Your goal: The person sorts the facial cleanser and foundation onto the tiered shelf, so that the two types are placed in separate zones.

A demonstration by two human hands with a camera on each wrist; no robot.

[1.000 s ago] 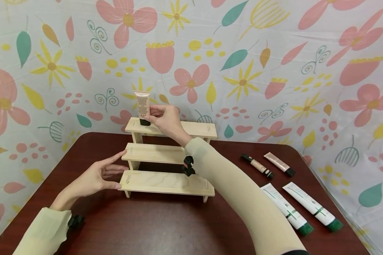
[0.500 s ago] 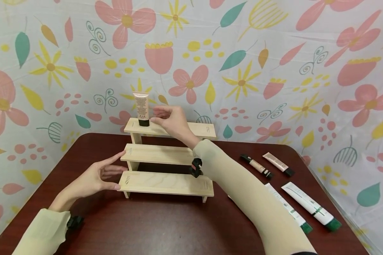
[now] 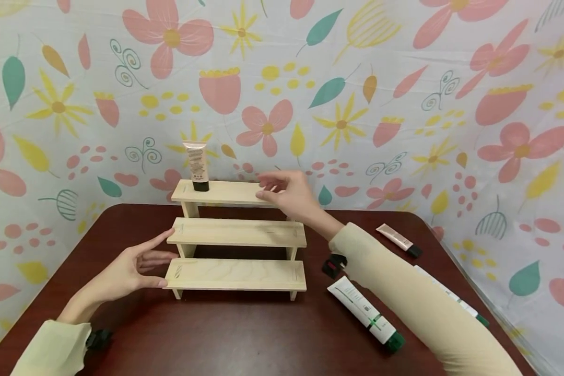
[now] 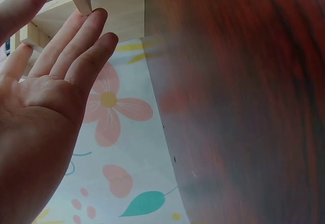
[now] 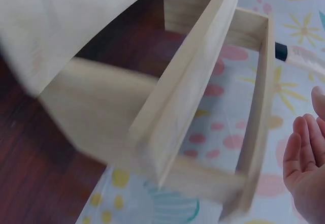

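Observation:
A three-tier wooden display stand (image 3: 237, 232) stands on the dark table. A beige cosmetic tube (image 3: 197, 163) with a black cap is upright, cap down, near the left end of its top tier; the right wrist view also catches this beige tube (image 5: 304, 60). My left hand (image 3: 124, 269) touches the stand's left side, thumb at the lowest tier and index finger at the middle one. In the left wrist view the fingers of this hand (image 4: 56, 97) are extended. Over the top tier's right end is my right hand (image 3: 297, 196), fingers loosely bent, holding nothing, apart from the tube.
On the right lie a white tube (image 3: 364, 312) with a green cap and a small beige tube (image 3: 398, 240) with a black cap. My right sleeve partly covers another white tube (image 3: 451, 295). A floral cloth (image 3: 282, 68) hangs behind the table (image 3: 244, 339).
My right hand has let go of the beige tube and moved right along the top tier. The tube stays standing. My left hand keeps its place at the stand; the view has shifted slightly.

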